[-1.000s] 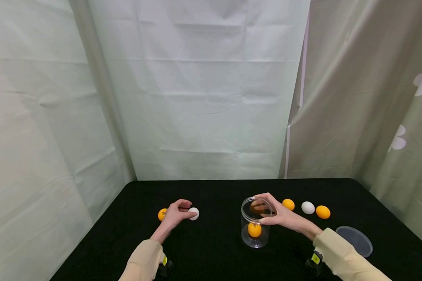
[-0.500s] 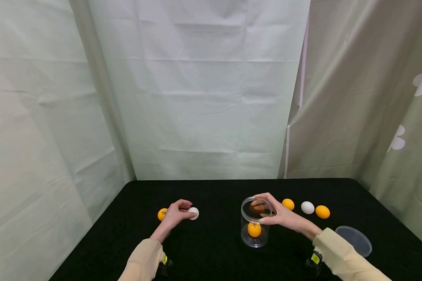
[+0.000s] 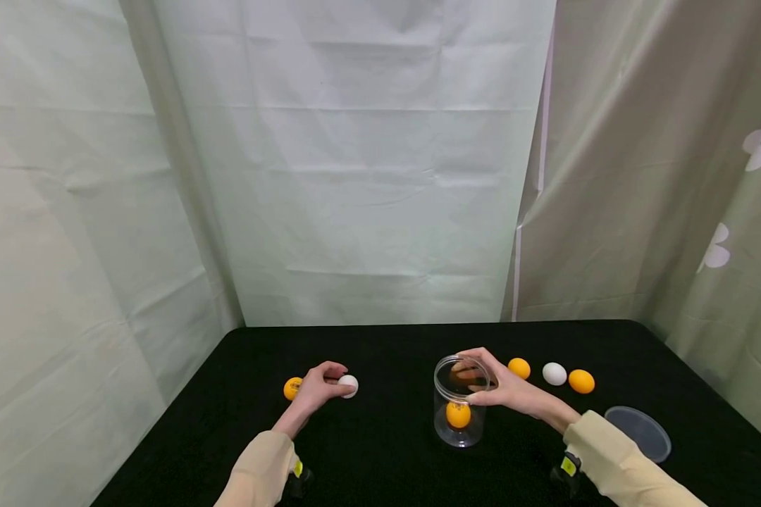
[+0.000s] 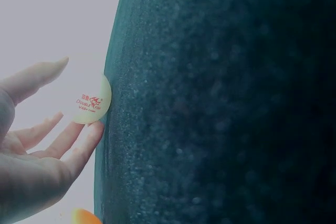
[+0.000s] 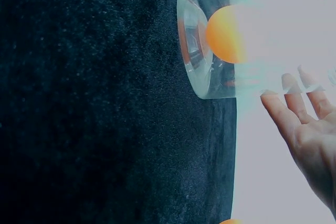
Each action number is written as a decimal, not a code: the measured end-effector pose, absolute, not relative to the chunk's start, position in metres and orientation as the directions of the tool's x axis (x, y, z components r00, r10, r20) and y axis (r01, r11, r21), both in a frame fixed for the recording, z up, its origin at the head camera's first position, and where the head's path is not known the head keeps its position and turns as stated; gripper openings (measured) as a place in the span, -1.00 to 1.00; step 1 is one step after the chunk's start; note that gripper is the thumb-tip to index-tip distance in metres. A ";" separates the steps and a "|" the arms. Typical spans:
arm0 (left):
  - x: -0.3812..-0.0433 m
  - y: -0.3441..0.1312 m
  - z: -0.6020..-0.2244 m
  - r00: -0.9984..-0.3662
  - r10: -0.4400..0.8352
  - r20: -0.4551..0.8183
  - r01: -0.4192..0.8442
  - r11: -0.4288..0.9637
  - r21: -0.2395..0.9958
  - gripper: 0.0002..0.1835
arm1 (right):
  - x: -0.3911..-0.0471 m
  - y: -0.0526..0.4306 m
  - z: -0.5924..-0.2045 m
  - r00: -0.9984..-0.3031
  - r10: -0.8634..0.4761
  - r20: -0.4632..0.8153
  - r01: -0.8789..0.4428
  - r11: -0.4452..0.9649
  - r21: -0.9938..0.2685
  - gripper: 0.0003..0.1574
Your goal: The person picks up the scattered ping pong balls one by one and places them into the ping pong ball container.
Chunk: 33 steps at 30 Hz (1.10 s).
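My left hand [image 3: 320, 386] has its fingers and thumb around a white ping-pong ball [image 3: 349, 385]. In the left wrist view this ball [image 4: 92, 100] shows red print, with fingertips at its lower side. Close behind that hand lies an orange ping-pong ball [image 3: 292, 388], partly covered. My right hand [image 3: 497, 384] grips a clear plastic jar [image 3: 459, 433] near its uncovered rim, thumb on the near side. Standing upright, the jar has one orange ping-pong ball [image 3: 459, 415] at its bottom. The right wrist view shows the jar [image 5: 197, 51] sideways, with fingertips against its wall.
To the right of the jar lie an orange ball [image 3: 518, 367], a white ball [image 3: 554, 374] and another orange ball [image 3: 581, 382]. A translucent round lid [image 3: 638, 433] lies flat beside my right forearm. Black cloth covers the table [image 3: 380, 465]; pale curtains [image 3: 368, 176] hang behind it.
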State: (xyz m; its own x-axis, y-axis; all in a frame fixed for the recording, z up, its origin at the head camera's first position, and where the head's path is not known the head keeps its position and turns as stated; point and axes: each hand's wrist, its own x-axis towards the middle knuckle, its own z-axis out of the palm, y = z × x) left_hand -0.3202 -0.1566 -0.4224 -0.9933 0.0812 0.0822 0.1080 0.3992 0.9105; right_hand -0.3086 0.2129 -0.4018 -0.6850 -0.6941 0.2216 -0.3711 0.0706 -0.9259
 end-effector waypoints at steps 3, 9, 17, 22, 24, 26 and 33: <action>-0.322 -0.157 -0.423 -0.994 0.073 0.076 0.099 0.402 0.910 -0.56 | -0.308 0.213 -0.402 -0.685 -0.693 0.224 -0.372 0.068 -0.926 -0.26; -0.324 -0.157 -0.426 -0.995 0.065 0.070 0.091 0.412 0.907 -0.57 | -0.307 0.213 -0.401 -0.689 -0.689 0.224 -0.369 0.067 -0.927 -0.26; -0.321 -0.158 -0.427 -0.996 0.069 0.064 0.087 0.422 0.903 -0.60 | -0.308 0.213 -0.403 -0.687 -0.693 0.218 -0.358 0.062 -0.931 -0.25; -0.321 -0.159 -0.427 -0.995 0.076 0.066 0.092 0.438 0.894 -0.62 | -0.309 0.213 -0.403 -0.682 -0.696 0.226 -0.364 0.056 -0.930 -0.25; -0.322 -0.159 -0.427 -0.995 0.074 0.064 0.090 0.443 0.892 -0.62 | -0.309 0.213 -0.403 -0.682 -0.696 0.225 -0.364 0.055 -0.930 -0.24; -0.323 -0.159 -0.427 -0.995 0.076 0.064 0.092 0.448 0.890 -0.63 | -0.309 0.213 -0.403 -0.683 -0.695 0.224 -0.362 0.055 -0.930 -0.24; -0.324 -0.158 -0.429 -0.995 0.080 0.065 0.094 0.450 0.888 -0.64 | -0.309 0.213 -0.404 -0.681 -0.697 0.224 -0.357 0.049 -0.933 -0.26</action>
State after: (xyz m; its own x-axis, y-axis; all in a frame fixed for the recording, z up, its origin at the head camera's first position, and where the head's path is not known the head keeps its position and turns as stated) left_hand -0.3239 -0.1582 -0.4290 -0.9947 0.0802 0.0645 0.0939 0.4503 0.8879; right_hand -0.3092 0.2134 -0.4037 -0.6809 -0.6974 0.2237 -0.3565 0.0488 -0.9330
